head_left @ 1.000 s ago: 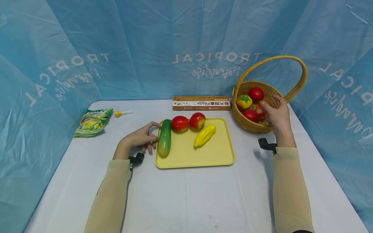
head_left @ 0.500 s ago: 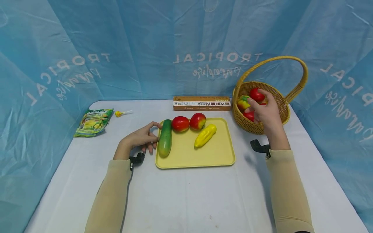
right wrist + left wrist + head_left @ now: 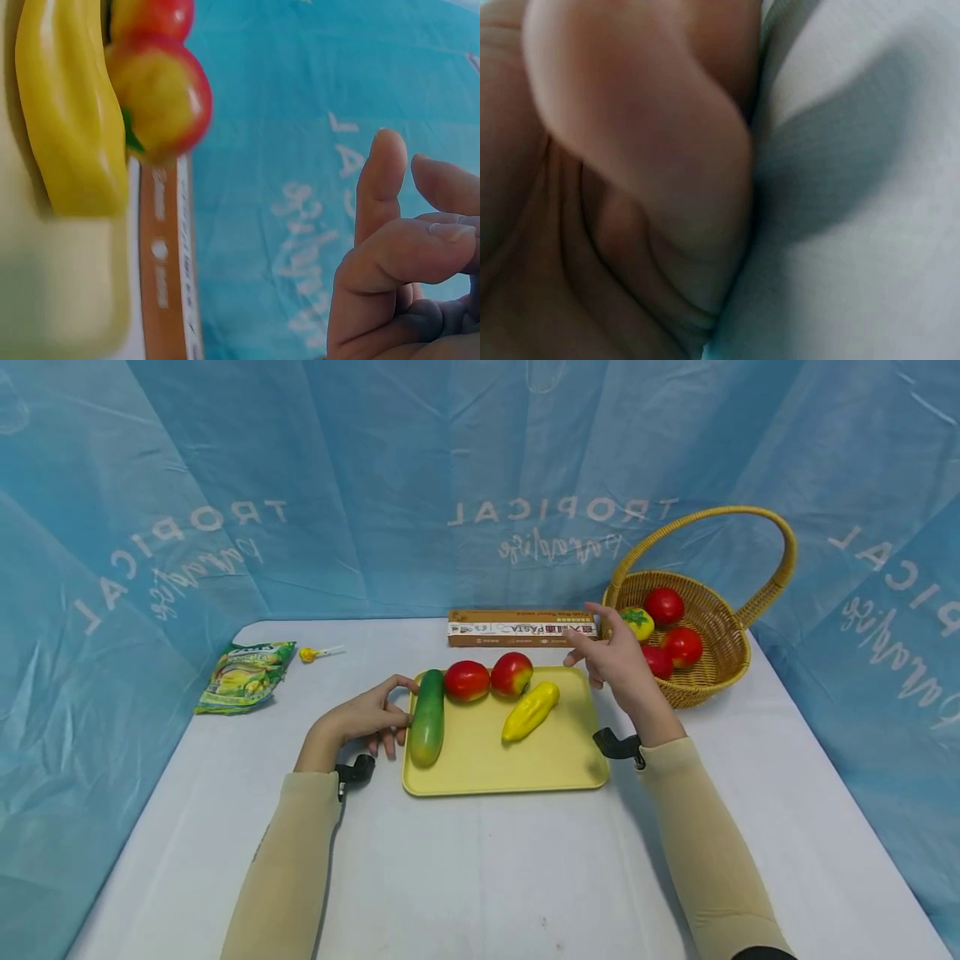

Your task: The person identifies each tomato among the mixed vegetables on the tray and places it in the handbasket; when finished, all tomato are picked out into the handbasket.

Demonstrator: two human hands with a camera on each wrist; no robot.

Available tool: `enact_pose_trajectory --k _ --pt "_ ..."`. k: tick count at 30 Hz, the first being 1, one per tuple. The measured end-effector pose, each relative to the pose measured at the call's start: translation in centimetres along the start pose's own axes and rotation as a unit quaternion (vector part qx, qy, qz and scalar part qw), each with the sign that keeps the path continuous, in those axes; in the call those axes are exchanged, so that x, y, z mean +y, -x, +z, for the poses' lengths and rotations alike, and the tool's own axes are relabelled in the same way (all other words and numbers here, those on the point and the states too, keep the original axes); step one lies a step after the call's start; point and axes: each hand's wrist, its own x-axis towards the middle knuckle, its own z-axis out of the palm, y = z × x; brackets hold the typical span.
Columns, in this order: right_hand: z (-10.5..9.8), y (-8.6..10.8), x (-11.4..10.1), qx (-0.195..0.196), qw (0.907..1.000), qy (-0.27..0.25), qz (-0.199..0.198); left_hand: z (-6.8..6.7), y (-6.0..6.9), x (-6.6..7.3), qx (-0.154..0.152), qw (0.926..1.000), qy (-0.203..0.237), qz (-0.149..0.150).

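Note:
My left hand (image 3: 363,720) lies at the left rim of the yellow tray (image 3: 510,768). Its index finger and thumb touch the rim beside a green cucumber (image 3: 427,720); a firm pinch cannot be made out. Only bent fingers and white cloth fill the left wrist view. Over the tray's back right corner hovers my right hand (image 3: 617,664), fingers loosely bent around nothing. A yellow pepper (image 3: 530,712) lies on the tray near it. Along the tray's back edge sit two red-and-yellow fruits (image 3: 467,681). The right wrist view shows the pepper (image 3: 71,105) and fruits (image 3: 161,97) apart from my fingers.
A wicker basket (image 3: 708,681) with a tall handle stands at the back right, holding several red and yellow fruits (image 3: 682,647). Behind the tray lies a pasta box (image 3: 510,628). A green snack bag (image 3: 246,678) and a lollipop (image 3: 309,654) are at the back left.
My right hand has come out of the basket and moved left to the tray's back right corner, carrying nothing. The left hand has stayed at the tray's left rim.

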Motion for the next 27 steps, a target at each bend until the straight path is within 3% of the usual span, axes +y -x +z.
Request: enact_pose_trajectory --k 10,27 --pt "2.9 -1.3 1.8 -0.041 0.9987 0.009 0.028 0.1 -0.1 -0.2 0.001 1.0 -0.001 -0.005" --pt "5.3 -2.5 3.9 -0.101 0.9921 0.044 0.061 -0.1 0.1 -0.1 0.002 1.0 -0.004 0.008"
